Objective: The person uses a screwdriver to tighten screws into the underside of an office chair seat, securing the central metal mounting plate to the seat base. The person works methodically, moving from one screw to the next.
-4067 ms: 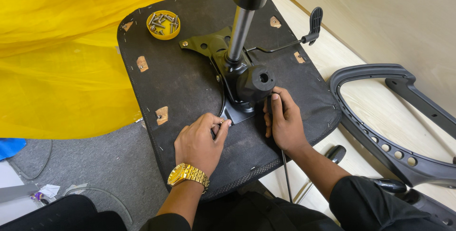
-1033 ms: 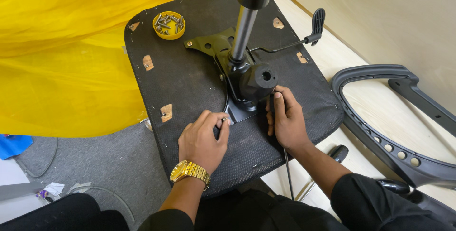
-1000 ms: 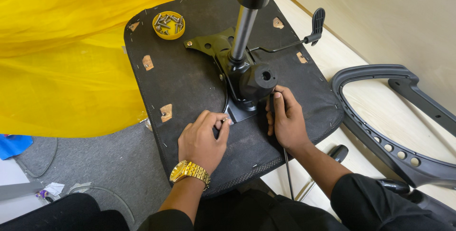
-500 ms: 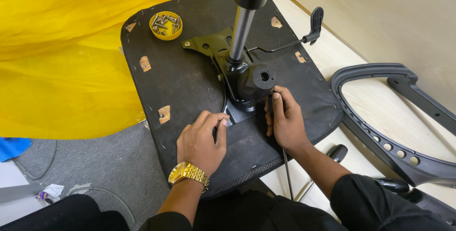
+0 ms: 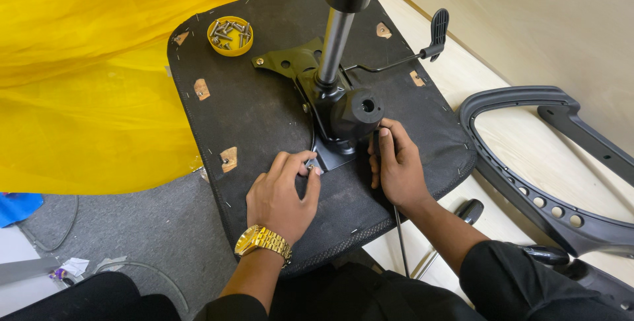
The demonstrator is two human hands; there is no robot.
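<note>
The metal plate (image 5: 310, 73) already lies on the upturned seat (image 5: 257, 116), with one screw visible at its far corner, while the left hand (image 5: 282, 195) pinches a screw (image 5: 310, 168) at the near corner and the right hand (image 5: 396, 166) grips a long tool (image 5: 398, 235), so this corner is not yet fastened, I think.

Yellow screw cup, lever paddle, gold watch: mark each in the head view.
yellow screw cup (image 5: 230, 35), head view, on the screws lying inside the cup.
lever paddle (image 5: 438, 25), head view, middle of the flat black paddle at the rod's end.
gold watch (image 5: 263, 240), head view, on the band across the left wrist.
</note>
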